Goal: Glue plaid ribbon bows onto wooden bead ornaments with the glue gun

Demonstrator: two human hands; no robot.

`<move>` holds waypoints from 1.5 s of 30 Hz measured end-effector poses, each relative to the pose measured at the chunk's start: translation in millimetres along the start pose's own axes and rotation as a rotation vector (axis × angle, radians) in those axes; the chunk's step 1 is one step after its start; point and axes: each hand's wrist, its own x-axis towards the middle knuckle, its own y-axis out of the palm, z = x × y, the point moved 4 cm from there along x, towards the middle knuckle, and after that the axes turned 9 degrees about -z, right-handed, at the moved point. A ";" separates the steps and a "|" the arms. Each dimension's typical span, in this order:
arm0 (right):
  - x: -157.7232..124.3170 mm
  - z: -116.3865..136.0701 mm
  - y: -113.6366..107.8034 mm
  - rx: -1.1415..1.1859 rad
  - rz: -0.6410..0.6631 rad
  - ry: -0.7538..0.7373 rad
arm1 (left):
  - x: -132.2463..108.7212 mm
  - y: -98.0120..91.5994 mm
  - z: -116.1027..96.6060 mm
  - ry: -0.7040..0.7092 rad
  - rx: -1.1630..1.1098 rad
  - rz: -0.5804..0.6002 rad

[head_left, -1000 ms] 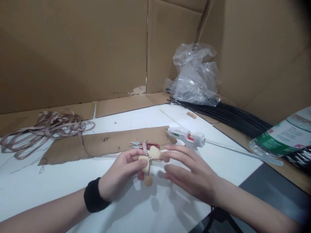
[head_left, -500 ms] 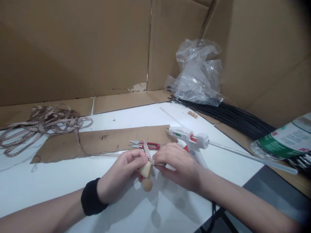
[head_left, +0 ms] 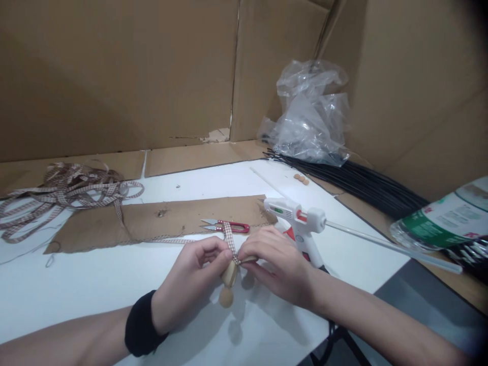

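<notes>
My left hand (head_left: pixel 204 272) is closed, thumb and fingers pinching a brown-and-white checked ribbon (head_left: pixel 229 236) beside a small pale wooden piece (head_left: pixel 229 274). A round wooden ball (head_left: pixel 226 298) hangs at the lower end of that piece. On the other side, my right hand (head_left: pixel 272 262) pinches the ribbon close to where it meets the wood; a pale pointed part shows between its fingertips. The ribbon's upper end lies across red-handled thread snips (head_left: pixel 238 227) just beyond my hands. Right behind my right hand rests a white glue gun (head_left: pixel 293 213) with a clear glue stick in it.
A cardboard strip (head_left: pixel 145 218) lies on the white table, with a heap of checked ribbon (head_left: pixel 76 190) at left. Several small wooden discs (head_left: pixel 301 179), black rods (head_left: pixel 362 183), a plastic bag (head_left: pixel 308 117) and a bottle (head_left: pixel 446 216) are toward the right. Cardboard walls (head_left: pixel 114 76) stand behind.
The wooden piece has turned between my hands, and its ball has shifted slightly down and left. My right hand stays pinched at the ribbon. The view has shifted slightly.
</notes>
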 end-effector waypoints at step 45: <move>15.8 -10.6 -11.5 -0.168 0.144 0.543 | -9.8 -18.9 -15.1 0.470 0.277 -0.137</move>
